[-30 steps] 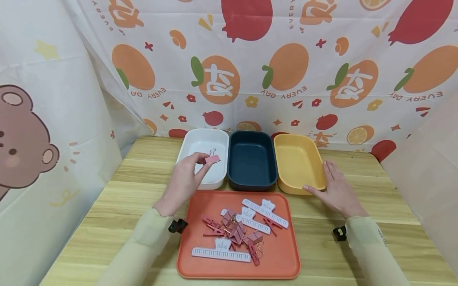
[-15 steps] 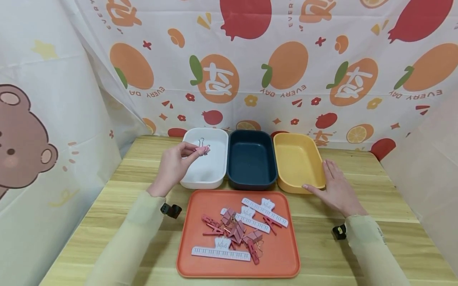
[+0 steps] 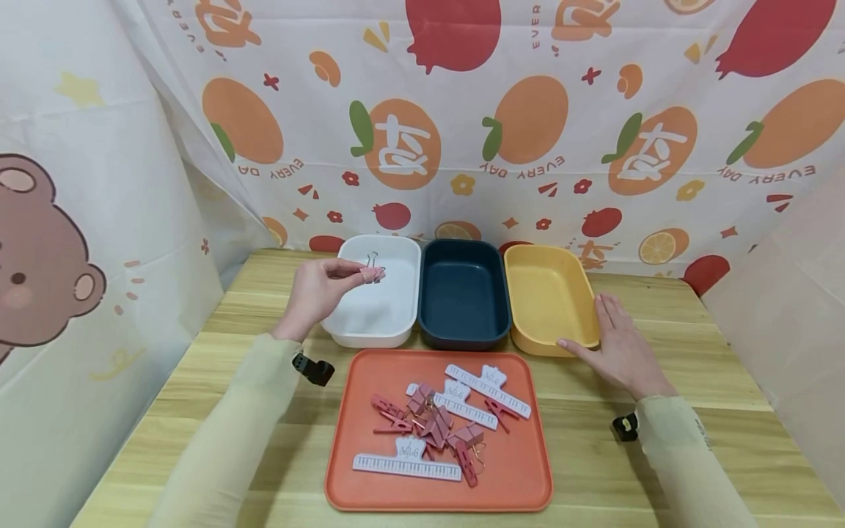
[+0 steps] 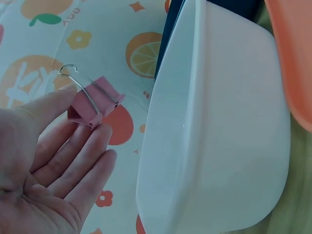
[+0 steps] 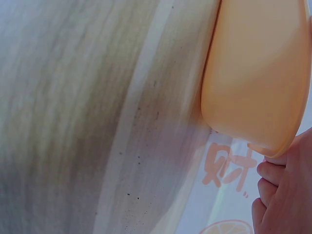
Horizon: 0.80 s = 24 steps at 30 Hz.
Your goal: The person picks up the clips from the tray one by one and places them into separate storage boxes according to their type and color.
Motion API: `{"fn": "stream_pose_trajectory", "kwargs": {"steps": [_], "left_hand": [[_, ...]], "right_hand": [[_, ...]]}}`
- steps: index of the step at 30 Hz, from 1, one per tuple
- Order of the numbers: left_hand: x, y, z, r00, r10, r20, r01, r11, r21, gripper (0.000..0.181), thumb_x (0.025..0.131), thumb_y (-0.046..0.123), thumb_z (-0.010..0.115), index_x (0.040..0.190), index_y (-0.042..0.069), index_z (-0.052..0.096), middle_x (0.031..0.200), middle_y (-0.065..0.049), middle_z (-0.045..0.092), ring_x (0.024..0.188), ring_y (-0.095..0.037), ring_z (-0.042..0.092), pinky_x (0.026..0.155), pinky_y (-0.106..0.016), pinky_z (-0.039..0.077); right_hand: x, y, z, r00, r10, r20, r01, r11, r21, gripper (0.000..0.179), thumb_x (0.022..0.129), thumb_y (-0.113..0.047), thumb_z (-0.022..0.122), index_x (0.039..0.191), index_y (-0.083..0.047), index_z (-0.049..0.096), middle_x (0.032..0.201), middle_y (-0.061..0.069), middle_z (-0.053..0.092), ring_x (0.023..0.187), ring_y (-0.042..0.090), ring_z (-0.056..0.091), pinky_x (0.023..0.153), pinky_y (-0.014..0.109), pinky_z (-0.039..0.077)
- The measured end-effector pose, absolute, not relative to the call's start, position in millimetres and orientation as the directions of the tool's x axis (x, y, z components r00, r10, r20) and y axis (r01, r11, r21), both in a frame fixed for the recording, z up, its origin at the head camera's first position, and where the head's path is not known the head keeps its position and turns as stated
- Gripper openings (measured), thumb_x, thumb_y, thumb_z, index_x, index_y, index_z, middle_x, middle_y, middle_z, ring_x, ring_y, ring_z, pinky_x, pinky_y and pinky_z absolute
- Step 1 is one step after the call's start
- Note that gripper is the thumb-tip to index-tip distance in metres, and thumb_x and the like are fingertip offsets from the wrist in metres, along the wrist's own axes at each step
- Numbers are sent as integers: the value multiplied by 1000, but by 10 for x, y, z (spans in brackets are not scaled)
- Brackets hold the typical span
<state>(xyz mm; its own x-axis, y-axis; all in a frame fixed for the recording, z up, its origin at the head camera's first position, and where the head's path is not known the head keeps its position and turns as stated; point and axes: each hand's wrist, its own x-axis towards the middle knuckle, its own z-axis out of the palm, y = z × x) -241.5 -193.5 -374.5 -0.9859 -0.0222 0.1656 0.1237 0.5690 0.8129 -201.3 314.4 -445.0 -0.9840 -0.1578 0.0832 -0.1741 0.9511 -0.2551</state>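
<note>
A pink binder clip [image 3: 372,274] is pinched between the thumb and fingers of my left hand [image 3: 315,293], over the white bin [image 3: 370,341]. In the left wrist view the clip's wire handles [image 4: 80,85] stick out beyond the fingertips. My right hand [image 3: 626,356] lies along the right side of the yellow bin [image 3: 541,347], fingers straight and thumb at its near rim. On the orange tray [image 3: 518,469] lie pink binder clips [image 3: 437,427], pink clothespins [image 3: 466,463] and white piano-keyboard clips [image 3: 407,468], partly overlapping one another.
Between the white and yellow bins stands a dark blue bin [image 3: 465,342], all three side by side behind the tray. The wooden table [image 3: 713,352] carries everything. A fruit-print cloth [image 3: 462,132] hangs behind, and more cloth bounds both sides.
My left hand has drawn back to the left and slightly away from me, still pinching the binder clip, which has turned. The right hand stays at the yellow bin.
</note>
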Motion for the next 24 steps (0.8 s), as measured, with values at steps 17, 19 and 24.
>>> {"fn": "stream_pose_trajectory", "kwargs": {"steps": [17, 19, 24], "left_hand": [[-2642, -2029, -3707, -1000, -18, 18, 5, 549, 836, 35, 92, 33, 78, 116, 8, 77, 112, -10, 74, 103, -28, 69, 95, -45, 53], [-2686, -2031, -3697, -1000, -14, 17, 6, 564, 826, 34, 93, 32, 77, 117, 7, 77, 112, -11, 74, 101, -28, 68, 93, -44, 54], [-2791, -2019, -3662, -1000, 3, -2, 0, 575, 818, 32, 95, 27, 76, 118, 6, 77, 109, -11, 74, 100, -29, 67, 89, -42, 55]], "right_hand": [[-2009, 3147, -4461, -985, -150, 82, -166, 951, -261, 117, 90, -76, 53, 159, 6, 7, 165, 29, 9, 152, 44, 5, 114, 67, 19], [-2010, 3147, -4462, -985, -152, 80, -168, 950, -262, 117, 90, -76, 53, 159, 6, 6, 165, 29, 8, 152, 44, 5, 114, 67, 19], [-2015, 3152, -4468, -984, -159, 81, -175, 949, -263, 117, 90, -75, 53, 160, 5, 3, 165, 28, 6, 152, 44, 4, 114, 67, 18]]}}
